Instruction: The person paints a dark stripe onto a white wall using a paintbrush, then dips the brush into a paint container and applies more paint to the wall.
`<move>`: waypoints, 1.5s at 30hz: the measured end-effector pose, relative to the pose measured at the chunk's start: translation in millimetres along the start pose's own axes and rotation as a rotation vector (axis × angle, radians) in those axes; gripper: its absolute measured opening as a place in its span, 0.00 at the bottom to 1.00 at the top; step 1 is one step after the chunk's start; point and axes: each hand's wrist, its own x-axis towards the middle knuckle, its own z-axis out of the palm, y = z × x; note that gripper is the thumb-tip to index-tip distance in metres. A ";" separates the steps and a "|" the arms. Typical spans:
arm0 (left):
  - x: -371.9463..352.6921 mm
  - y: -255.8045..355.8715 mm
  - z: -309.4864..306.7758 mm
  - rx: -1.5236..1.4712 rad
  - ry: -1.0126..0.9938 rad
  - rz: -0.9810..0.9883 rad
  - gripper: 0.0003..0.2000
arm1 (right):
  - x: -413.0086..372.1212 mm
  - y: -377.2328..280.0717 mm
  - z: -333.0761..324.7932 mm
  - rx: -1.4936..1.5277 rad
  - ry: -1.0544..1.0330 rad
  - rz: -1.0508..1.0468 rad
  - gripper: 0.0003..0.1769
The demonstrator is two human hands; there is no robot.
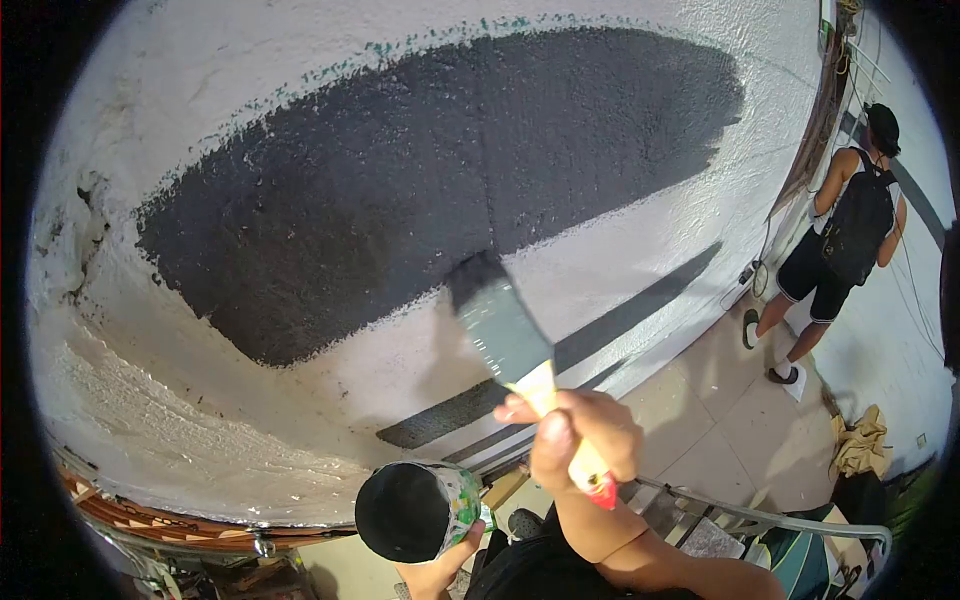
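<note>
The white, rough wall [250,400] carries a broad dark patch [400,170] with a ragged lower edge. Low in the view, the left hand [447,560] cups a paint can [405,510] from below, fingers curled round its side, its open mouth showing dark paint. Its label [462,500] is green and white; the print is too small to read.

The right hand [583,430] is closed tight on the pale, red-tipped handle of a wide brush [500,325], whose bristles touch the patch's lower edge. The brush shows no writing.

A metal rail [760,520] runs lower right. Far right, another person [850,220] stands well below on the tiled floor [700,420].

Risks, as I judge them: a loaded brush could drip onto bare white wall; a tipped can would spill downward; with both hands full, nothing grips the rail.
</note>
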 end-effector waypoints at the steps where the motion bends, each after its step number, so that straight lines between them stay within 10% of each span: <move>1: -0.9 -12.4 -7.3 0.028 0.009 0.024 0.42 | -3.2 -0.1 8.6 0.046 0.077 -0.060 0.15; 14: -0.2 -15.4 -20.4 0.141 -0.033 0.059 0.39 | 8.2 29.6 6.6 0.063 0.610 -0.027 0.20; 18: -0.6 -22.6 -15.4 0.027 0.039 0.070 0.38 | -7.0 20.6 10.7 0.029 0.369 -0.032 0.07; 24: -2.0 -12.4 -21.8 0.077 -0.008 -0.015 0.39 | -13.4 12.0 12.7 0.028 0.083 -0.177 0.12; 36: -5.8 -15.3 -23.8 0.020 0.052 0.021 0.40 | -11.4 14.2 27.9 0.110 0.485 -0.042 0.10; 45: -8.6 -20.6 -30.6 -0.026 0.071 -0.022 0.41 | -17.8 -6.5 30.3 0.074 0.087 -0.166 0.12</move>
